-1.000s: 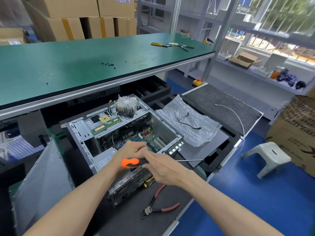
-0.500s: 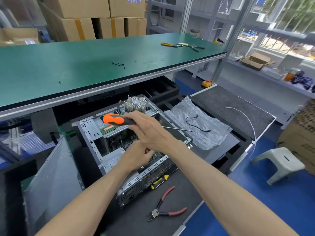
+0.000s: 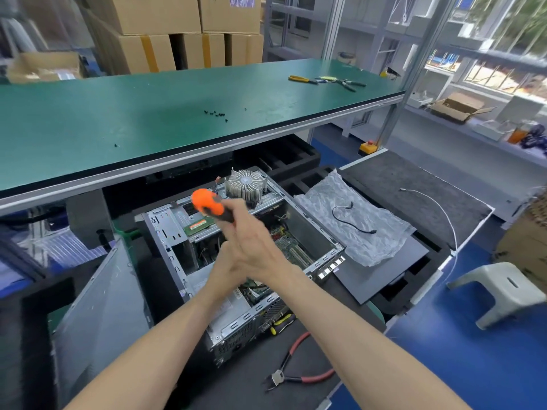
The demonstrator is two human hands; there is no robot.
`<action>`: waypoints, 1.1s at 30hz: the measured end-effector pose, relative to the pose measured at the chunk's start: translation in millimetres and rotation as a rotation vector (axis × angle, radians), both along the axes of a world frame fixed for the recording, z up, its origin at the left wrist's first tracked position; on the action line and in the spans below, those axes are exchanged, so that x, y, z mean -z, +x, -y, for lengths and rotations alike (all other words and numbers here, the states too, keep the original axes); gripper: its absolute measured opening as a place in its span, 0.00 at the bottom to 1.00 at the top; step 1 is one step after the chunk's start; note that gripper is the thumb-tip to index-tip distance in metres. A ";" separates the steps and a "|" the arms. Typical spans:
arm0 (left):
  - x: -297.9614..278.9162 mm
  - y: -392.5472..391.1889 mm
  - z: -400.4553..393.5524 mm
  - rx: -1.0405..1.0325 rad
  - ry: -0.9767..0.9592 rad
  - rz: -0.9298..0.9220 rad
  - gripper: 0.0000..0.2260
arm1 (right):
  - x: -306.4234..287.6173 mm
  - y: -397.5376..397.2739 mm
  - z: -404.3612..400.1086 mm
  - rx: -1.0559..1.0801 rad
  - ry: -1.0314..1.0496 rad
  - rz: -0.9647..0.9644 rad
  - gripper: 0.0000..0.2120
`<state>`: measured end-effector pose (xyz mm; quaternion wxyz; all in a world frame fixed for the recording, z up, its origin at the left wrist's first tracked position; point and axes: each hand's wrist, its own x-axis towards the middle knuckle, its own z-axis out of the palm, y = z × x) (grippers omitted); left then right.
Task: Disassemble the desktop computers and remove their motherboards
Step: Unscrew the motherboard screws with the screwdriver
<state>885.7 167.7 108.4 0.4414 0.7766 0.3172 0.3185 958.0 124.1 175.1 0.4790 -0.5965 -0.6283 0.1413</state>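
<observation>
An open desktop case (image 3: 165, 229) lies on the low black mat, and its green motherboard (image 3: 291, 250) shows inside. A round finned heatsink (image 3: 245, 184) and a green memory stick (image 3: 198, 224) rest on the case's upper metal bracket. My right hand (image 3: 254, 244) grips an orange-and-black screwdriver (image 3: 205, 202) over the case interior. The handle points up and left, and the shaft is hidden below the hand. My left hand (image 3: 223, 267) reaches into the case just under the right hand, with its fingers hidden.
Red-handled cutters (image 3: 299, 377) and a yellow-handled tool (image 3: 279, 322) lie by the case's near end. The removed side panel (image 3: 100, 306) leans at the left. Crumpled plastic (image 3: 370, 241) with a black cable lies to the right. The green bench (image 3: 88, 128) above holds loose screws (image 3: 216, 113). A stool (image 3: 503, 291) stands on the blue floor.
The screwdriver went from lying level at the case's near end to handle-up over the interior, in my right hand. My left hand moved down into the case.
</observation>
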 end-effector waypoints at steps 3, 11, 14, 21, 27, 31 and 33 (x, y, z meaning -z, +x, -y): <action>4.7 7.6 -8.2 -0.011 0.132 -0.133 0.11 | 17.9 23.9 7.5 0.196 0.105 0.041 0.08; 15.0 23.8 -15.4 0.066 0.395 -0.484 0.07 | 65.4 47.0 25.0 0.231 -0.140 0.064 0.11; 9.9 24.1 -15.3 0.042 0.472 -0.679 0.03 | 70.4 48.4 24.2 0.320 -0.142 0.002 0.12; 15.2 24.0 -71.2 0.155 0.076 -1.216 0.08 | 73.9 52.1 20.3 0.394 -0.178 -0.008 0.16; 30.2 25.3 -107.3 0.347 -0.227 -1.219 0.17 | 76.6 59.3 13.9 0.402 -0.208 -0.114 0.14; 29.8 19.3 -111.7 0.321 -0.149 -1.232 0.12 | 77.0 62.5 12.5 0.410 -0.212 -0.141 0.13; 33.5 14.8 -115.8 0.231 -0.099 -1.219 0.11 | 76.9 62.3 12.7 0.402 -0.216 -0.142 0.13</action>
